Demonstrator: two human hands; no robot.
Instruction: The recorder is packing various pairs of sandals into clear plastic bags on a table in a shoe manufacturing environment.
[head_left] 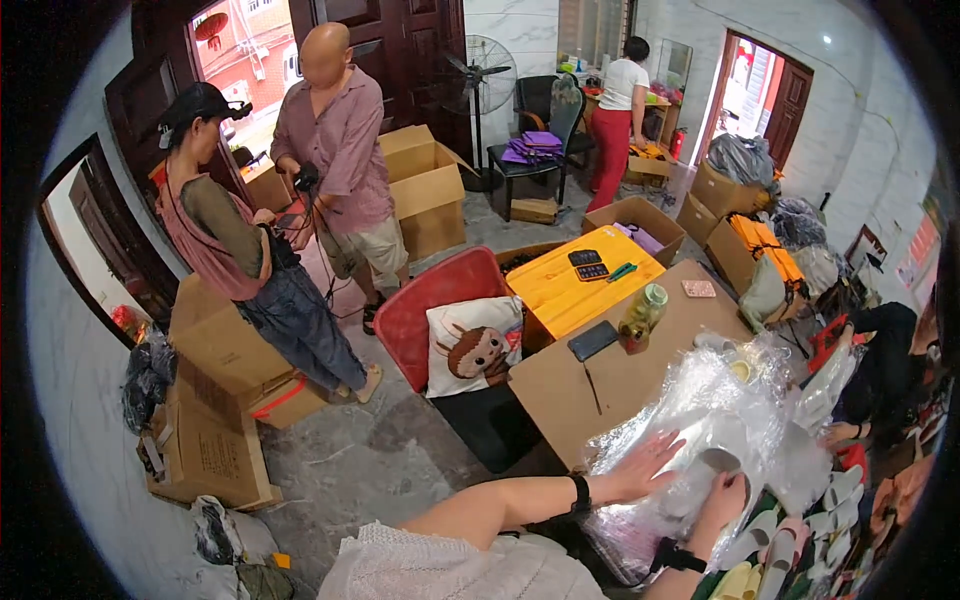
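My left hand (645,468) lies flat with its fingers stretched out on clear plastic bags (650,415) heaped over the near right part of the table. Close by, a pale grey slipper (718,459) rests among the shiny plastic. Against its near side, my right hand (728,497) has its fingers curled together. What they grip, perhaps slipper or bag, is hidden. Both wrists wear black bands. Several loose slippers (750,540), grey, pink and yellow, lie beyond my right forearm at the lower right.
The cardboard-topped table (560,395) bears a dark phone (593,341) and a glass jar (643,315). A red chair (425,325) with a cushion stands left of it. Two people stand at the left, another at the back. Beside the slippers at right, another person's hand (845,432) shows.
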